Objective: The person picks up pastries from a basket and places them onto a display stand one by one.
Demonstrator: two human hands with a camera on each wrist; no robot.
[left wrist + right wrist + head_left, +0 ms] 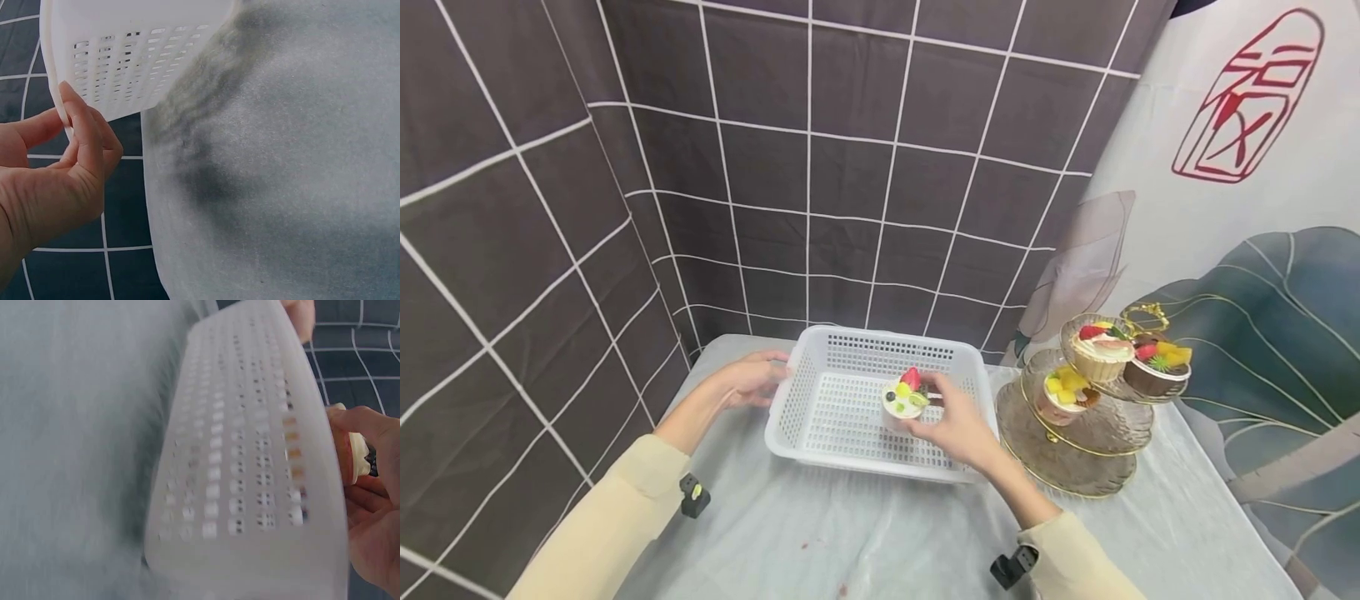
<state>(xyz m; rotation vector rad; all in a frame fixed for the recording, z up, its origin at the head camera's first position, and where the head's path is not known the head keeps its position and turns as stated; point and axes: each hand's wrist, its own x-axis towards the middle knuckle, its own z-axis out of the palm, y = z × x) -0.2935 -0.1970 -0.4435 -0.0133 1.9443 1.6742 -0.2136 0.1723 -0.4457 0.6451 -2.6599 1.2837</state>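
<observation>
A white plastic basket [857, 408] with slotted walls sits on the cloth-covered table. My left hand [752, 379] is at its left end; in the left wrist view, thumb and fingers [84, 122] pinch the basket's rim. My right hand [958, 421] holds a dessert cup [901, 407] over the right half of the basket. White cream, a strawberry, a lime slice and small fruit pieces top the cup. In the right wrist view, the right hand [375, 512] grips the cup [350, 450] beyond the basket wall, which hides part of it.
A tiered glass stand [1067, 462] with gold trim stands right of the basket. It carries a pale fruit cupcake [1101, 358], a dark-cased fruit cupcake [1153, 375] and a mango-topped cup [1062, 400]. A dark grid-patterned curtain [850, 167] hangs behind the table.
</observation>
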